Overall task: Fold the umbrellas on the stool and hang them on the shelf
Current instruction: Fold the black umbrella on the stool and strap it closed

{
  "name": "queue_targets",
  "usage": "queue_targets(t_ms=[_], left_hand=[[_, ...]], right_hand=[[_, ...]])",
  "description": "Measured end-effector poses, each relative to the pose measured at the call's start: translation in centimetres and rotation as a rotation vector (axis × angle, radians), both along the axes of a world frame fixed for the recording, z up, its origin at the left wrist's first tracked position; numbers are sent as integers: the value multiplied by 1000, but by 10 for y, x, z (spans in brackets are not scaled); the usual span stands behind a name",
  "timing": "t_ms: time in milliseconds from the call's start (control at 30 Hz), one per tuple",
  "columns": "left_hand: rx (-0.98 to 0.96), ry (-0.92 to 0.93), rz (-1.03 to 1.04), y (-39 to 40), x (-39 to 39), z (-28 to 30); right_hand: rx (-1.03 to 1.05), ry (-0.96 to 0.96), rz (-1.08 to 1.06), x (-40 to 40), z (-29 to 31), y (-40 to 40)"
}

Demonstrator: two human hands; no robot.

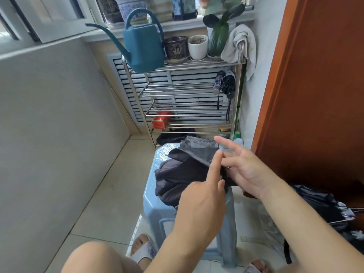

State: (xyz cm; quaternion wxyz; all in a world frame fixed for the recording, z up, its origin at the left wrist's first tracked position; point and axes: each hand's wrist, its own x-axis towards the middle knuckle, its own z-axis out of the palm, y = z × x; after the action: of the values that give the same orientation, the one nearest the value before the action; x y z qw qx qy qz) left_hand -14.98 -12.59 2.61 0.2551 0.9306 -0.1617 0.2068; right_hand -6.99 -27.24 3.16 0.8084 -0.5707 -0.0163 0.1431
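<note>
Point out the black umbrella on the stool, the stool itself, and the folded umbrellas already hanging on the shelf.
black umbrella [183, 170]: head view, on its loose canopy fabric.
stool [155, 205]: head view, on the bare blue seat edge, left side.
hanging umbrellas [226, 83]: head view, on the folded canopy.

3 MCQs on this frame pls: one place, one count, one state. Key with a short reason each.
1. Where does the dark fabric umbrella lie?
A. on the light-blue plastic stool
B. on the floor
C. on the windowsill

2. How many folded umbrellas hang on the steel wire shelf?
A. none
B. two
C. four

3. The left hand has:
A. a closed fist
B. a flat palm
C. its index finger extended

Key: 1 A, its cloth spreads over the seat; 2 B, a pair of folded patterned umbrellas hangs at the right post; 3 C, the finger points up at the fabric.
</note>
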Motion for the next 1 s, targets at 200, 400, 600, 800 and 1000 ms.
queue_targets(t_ms=[200,400,600,800,1000], left_hand=[[-396,188,129,9,0,3],[-657,232,206,18,9,23],[-1007,598,-81,24,11,32],[-290,283,-96,43,42,28],[68,-86,-347,43,71,37]], right_hand=[[-229,-40,-120,9,-4,-5],[-208,-31,-197,11,-6,-12],[-77,-49,-271,13,-8,-10],[-118,-66,-191,8,-7,-12],[-106,-41,-184,6,-4,-15]])
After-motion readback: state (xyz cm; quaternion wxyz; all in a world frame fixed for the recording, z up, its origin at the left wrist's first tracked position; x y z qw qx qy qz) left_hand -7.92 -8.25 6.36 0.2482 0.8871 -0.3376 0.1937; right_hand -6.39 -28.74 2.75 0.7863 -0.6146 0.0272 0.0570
